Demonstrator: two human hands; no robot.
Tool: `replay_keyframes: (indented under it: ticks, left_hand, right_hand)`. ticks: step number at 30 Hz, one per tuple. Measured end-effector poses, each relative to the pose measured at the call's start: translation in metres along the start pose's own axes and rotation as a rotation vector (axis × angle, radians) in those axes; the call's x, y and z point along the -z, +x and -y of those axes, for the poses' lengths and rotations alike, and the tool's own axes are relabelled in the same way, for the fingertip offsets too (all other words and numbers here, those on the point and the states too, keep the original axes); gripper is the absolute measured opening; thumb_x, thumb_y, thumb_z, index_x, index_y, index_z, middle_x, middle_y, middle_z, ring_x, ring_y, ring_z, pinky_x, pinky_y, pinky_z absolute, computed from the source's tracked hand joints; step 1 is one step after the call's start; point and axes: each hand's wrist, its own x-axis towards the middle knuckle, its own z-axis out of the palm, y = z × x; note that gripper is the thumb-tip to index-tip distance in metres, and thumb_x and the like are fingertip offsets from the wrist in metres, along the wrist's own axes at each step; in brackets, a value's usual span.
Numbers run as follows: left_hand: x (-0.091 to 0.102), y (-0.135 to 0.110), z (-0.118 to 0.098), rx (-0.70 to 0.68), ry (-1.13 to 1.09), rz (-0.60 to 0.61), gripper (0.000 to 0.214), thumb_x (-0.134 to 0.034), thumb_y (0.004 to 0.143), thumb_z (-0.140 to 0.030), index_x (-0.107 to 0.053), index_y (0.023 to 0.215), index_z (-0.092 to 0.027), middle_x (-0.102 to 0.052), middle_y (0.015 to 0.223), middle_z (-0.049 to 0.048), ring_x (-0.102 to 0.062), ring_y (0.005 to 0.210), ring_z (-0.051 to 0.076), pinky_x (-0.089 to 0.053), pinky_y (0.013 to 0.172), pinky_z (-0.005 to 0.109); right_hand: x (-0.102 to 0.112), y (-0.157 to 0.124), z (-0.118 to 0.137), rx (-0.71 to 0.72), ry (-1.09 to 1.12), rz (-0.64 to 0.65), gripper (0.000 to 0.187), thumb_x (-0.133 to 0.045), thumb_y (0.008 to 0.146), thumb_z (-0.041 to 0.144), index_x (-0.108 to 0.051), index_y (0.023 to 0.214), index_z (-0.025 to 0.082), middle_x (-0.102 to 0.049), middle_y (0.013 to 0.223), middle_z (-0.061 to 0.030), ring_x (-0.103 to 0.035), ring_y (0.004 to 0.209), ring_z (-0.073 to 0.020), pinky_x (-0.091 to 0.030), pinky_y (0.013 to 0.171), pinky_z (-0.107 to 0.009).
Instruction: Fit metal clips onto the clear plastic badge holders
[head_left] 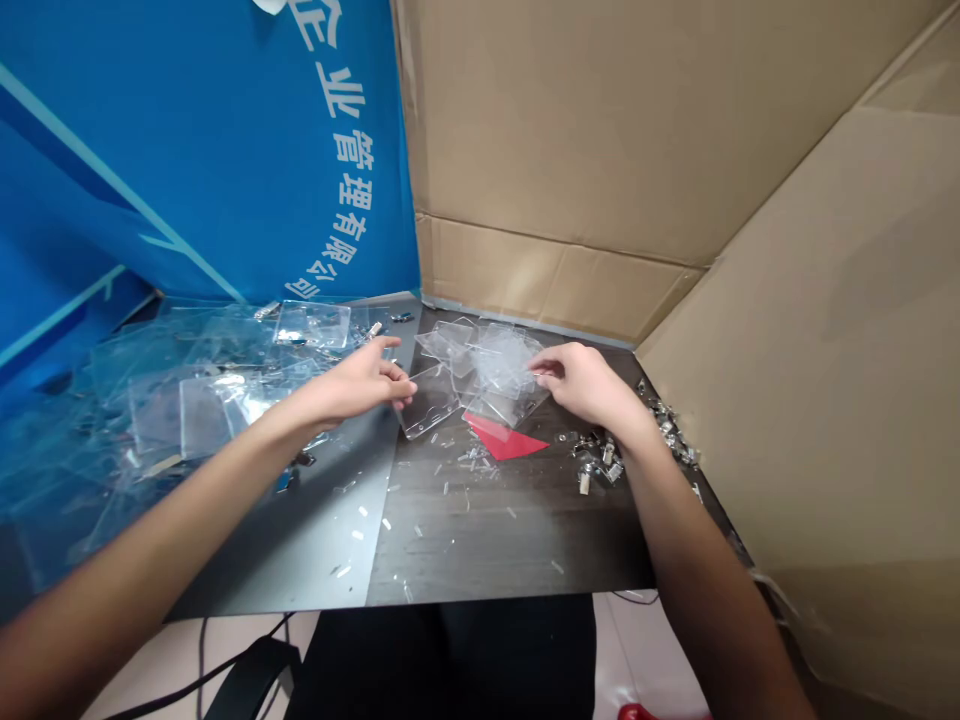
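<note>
My left hand [358, 383] reaches over the dark table [480, 540], its fingertips pinching the edge of a clear plastic badge holder [429, 401] that lies flat. My right hand [583, 383] is curled at the right side of a small heap of clear plastic holders [491, 362], fingers closed on the top ones. A red card [504, 438] lies partly under that heap, just in front of it.
A large spread of clear plastic sleeves [187, 400] covers the table's left part. Small metal clips [600, 462] lie by my right wrist and along the cardboard wall [825, 380]. A blue banner [187, 150] stands at the back left. Tiny plastic scraps dot the tabletop.
</note>
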Motion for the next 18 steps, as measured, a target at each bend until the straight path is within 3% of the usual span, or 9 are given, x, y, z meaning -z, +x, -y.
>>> replay_keyframes:
  ticks: [2, 5, 7, 10, 14, 18]
  left_hand:
    - [0.004, -0.009, 0.000, -0.016, -0.023, 0.036, 0.090, -0.085, 0.077, -0.035, -0.052, 0.158, -0.014, -0.080, 0.085, 0.0049, -0.079, 0.081, 0.028, -0.060, 0.082, 0.040]
    - [0.002, -0.017, 0.001, -0.032, -0.042, 0.122, 0.047, -0.085, 0.078, -0.039, -0.077, 0.120, -0.018, -0.082, 0.087, 0.0077, -0.079, 0.086, 0.029, -0.060, 0.083, 0.040]
    - [-0.003, -0.020, 0.004, -0.040, -0.125, 0.160, 0.032, -0.085, 0.079, -0.038, -0.077, 0.104, -0.019, -0.081, 0.087, 0.0078, -0.078, 0.084, 0.027, -0.060, 0.081, 0.039]
    - [-0.017, -0.022, 0.013, -0.081, -0.291, 0.111, 0.027, -0.085, 0.081, -0.035, -0.070, 0.096, -0.019, -0.077, 0.084, 0.0058, -0.075, 0.078, 0.022, -0.061, 0.079, 0.037]
    - [-0.039, -0.024, 0.022, -0.156, -0.464, 0.039, 0.029, -0.085, 0.083, -0.032, -0.061, 0.094, -0.020, -0.075, 0.091, 0.0050, -0.077, 0.082, 0.020, -0.064, 0.081, 0.038]
    - [-0.047, -0.029, 0.022, -0.241, -0.462, 0.041, 0.026, -0.084, 0.087, -0.032, -0.062, 0.094, -0.020, -0.075, 0.095, 0.0041, -0.077, 0.086, 0.020, -0.064, 0.088, 0.040]
  right_hand:
    - [-0.014, 0.002, 0.007, 0.104, 0.152, 0.002, 0.034, -0.061, 0.098, 0.003, -0.086, 0.117, 0.014, -0.087, 0.108, -0.0106, -0.080, 0.100, -0.0207, -0.059, 0.096, -0.033]
    - [-0.037, 0.001, 0.016, 0.163, 0.352, 0.017, 0.036, -0.053, 0.100, 0.007, -0.083, 0.119, 0.016, -0.083, 0.100, -0.0072, -0.075, 0.091, -0.0180, -0.057, 0.087, -0.032]
    - [-0.053, -0.003, 0.022, 0.128, 0.446, 0.015, 0.036, -0.049, 0.099, 0.008, -0.081, 0.114, 0.016, -0.077, 0.094, -0.0047, -0.068, 0.079, -0.0158, -0.053, 0.076, -0.029]
    - [-0.076, -0.012, 0.032, 0.041, 0.563, 0.015, 0.030, -0.046, 0.102, 0.017, -0.075, 0.107, 0.017, -0.067, 0.084, -0.0004, -0.057, 0.068, -0.0146, -0.046, 0.067, -0.027]
    - [-0.096, -0.027, 0.049, 0.125, 0.601, 0.013, 0.036, -0.052, 0.110, 0.047, -0.070, 0.096, 0.021, -0.063, 0.079, 0.0009, -0.057, 0.073, -0.0166, -0.045, 0.068, -0.028]
    - [-0.101, -0.036, 0.057, 0.199, 0.491, -0.146, 0.019, -0.066, 0.100, 0.037, -0.069, 0.090, 0.021, -0.060, 0.073, 0.0028, -0.051, 0.065, -0.0146, -0.042, 0.064, -0.028]
